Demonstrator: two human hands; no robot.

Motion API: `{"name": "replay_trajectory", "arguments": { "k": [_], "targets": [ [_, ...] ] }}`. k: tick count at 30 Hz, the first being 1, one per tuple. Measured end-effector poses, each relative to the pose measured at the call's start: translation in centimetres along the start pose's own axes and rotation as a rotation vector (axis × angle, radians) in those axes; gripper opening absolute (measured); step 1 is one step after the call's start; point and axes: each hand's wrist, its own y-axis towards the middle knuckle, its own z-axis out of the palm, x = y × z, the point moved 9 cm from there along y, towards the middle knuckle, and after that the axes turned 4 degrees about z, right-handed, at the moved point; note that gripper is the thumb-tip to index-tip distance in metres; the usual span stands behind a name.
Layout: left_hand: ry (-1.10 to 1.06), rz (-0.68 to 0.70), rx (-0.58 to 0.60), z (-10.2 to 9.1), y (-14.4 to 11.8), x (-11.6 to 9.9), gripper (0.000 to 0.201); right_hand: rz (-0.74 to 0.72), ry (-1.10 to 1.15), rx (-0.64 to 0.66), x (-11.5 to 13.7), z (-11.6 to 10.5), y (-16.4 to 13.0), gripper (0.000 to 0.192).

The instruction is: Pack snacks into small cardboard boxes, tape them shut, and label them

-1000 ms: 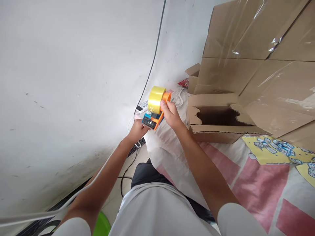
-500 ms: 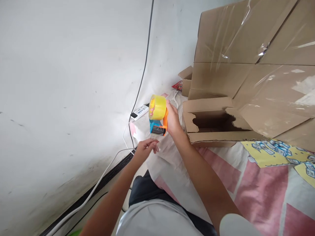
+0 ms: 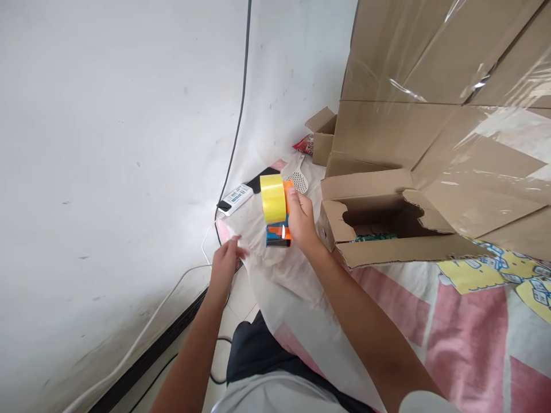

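Note:
My right hand [image 3: 302, 219] grips a tape dispenser [image 3: 289, 232] by its orange side. The dispenser is orange and blue, and a wide roll of yellow tape [image 3: 274, 198] sits on it, over the cloth-covered surface. To the left and a little lower, my left hand [image 3: 225, 259] is apart from the dispenser. Its fingers are loosely bent with a gap between them, and nothing shows in them. An open cardboard box [image 3: 396, 252] stands to the right of my right hand, with something green partly visible inside.
A large taped cardboard sheet [image 3: 387, 132] rises behind the box. Near the wall lie a white device with a black end [image 3: 236, 199], a black flat object [image 3: 257, 182], a white perforated scoop [image 3: 297, 175], a red packet [image 3: 305, 144] and a small carton [image 3: 323, 148]. Cables hang along the wall.
My left hand has moved left, away from the dispenser. The dispenser has tipped in my right hand, so the yellow roll now shows its outer face. The view has shifted slightly.

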Motion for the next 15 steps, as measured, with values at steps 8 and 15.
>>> {"name": "replay_trajectory", "arguments": {
  "k": [8, 15],
  "targets": [
    [-0.065, 0.599, 0.286, 4.6, 3.9, -12.0, 0.081, -0.067, -0.088, 0.121, -0.2, 2.1, -0.8, 0.048],
    [-0.059, 0.670, 0.347, 5.1, 3.8, -12.3, 0.081, 0.049, -0.064, 0.178, -1.2, 3.1, -1.2, 0.053]
  ]
}}
